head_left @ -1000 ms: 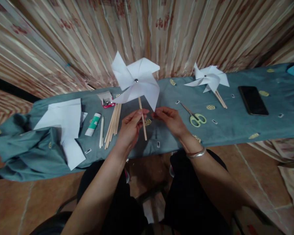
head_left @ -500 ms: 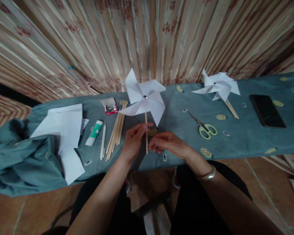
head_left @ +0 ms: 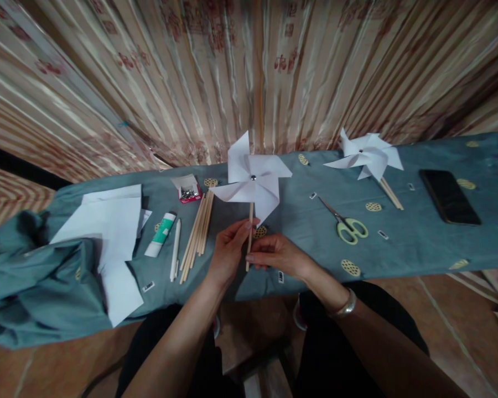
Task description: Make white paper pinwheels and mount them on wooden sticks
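Note:
A white paper pinwheel with a silver pin at its centre stands on a thin wooden stick. My left hand pinches the stick below the blades. Lower down, the thumb and fingers of my right hand close on the same stick near its bottom end. Left of my hands lies a bundle of loose wooden sticks, with an open red box of silver pins behind it. Green-handled scissors rest to the right of my right hand.
White paper sheets, a glue stick and a white pen lie on the left of the grey-green cloth. Finished-looking pinwheels lie at the right, beside a black phone. A striped curtain hangs behind.
My right hand has closed on the stick's lower end, where its fingers were beside it before. The pinwheel's blades have turned, and the stick leans slightly more to the right at its top.

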Tool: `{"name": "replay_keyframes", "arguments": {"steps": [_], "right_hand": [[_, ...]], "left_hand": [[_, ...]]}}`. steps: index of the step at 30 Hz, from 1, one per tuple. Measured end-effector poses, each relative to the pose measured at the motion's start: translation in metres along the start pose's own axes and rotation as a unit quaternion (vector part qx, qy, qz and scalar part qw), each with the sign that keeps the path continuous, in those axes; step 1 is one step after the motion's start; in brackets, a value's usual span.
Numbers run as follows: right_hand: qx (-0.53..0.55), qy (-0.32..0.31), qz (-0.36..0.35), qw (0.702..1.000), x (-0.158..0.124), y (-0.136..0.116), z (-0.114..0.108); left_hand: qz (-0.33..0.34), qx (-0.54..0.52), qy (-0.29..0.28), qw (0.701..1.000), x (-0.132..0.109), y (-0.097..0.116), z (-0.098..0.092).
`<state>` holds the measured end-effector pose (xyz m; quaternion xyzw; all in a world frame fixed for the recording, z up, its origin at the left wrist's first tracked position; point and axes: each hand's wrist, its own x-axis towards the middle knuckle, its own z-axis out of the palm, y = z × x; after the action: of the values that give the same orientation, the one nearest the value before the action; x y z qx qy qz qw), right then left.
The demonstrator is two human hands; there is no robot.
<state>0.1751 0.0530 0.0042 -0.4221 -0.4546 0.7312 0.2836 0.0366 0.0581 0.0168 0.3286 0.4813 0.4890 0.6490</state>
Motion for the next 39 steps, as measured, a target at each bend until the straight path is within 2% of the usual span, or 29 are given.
{"name": "replay_keyframes", "arguments": {"steps": [11,14,17,20,23,25,30,39], "right_hand": [[-0.032,0.001,-0.036,0.999,0.0,0.0,-0.007],[-0.039,-0.002,-0.031,0.999,-0.002,-0.003,-0.009],[-0.053,-0.008,-0.01,0.999,-0.005,-0.011,-0.02],[-0.041,0.041,-0.016,0.998,-0.007,-0.02,-0.039],[0.015,0.15,-0.075,0.986,-0.004,-0.027,-0.054],[0.051,0.193,-0.109,0.974,0.001,-0.03,-0.059],[0.099,0.191,-0.116,0.97,0.011,-0.033,-0.057],[0.183,0.175,-0.1,0.962,0.008,-0.041,-0.051]], "left_hand": [[0.004,-0.004,0.022,1.0,0.001,0.002,-0.001],[0.003,-0.001,0.025,1.0,0.001,0.001,-0.002],[0.01,-0.007,0.025,1.0,0.001,0.002,-0.002],[0.019,-0.011,0.018,1.0,0.001,0.002,-0.001],[0.016,-0.013,0.017,1.0,0.001,0.001,0.001],[0.012,-0.017,0.018,1.0,0.001,-0.001,0.001],[0.008,-0.019,0.02,1.0,0.002,-0.003,0.002],[0.022,-0.01,0.022,0.999,0.004,-0.005,-0.001]]}}
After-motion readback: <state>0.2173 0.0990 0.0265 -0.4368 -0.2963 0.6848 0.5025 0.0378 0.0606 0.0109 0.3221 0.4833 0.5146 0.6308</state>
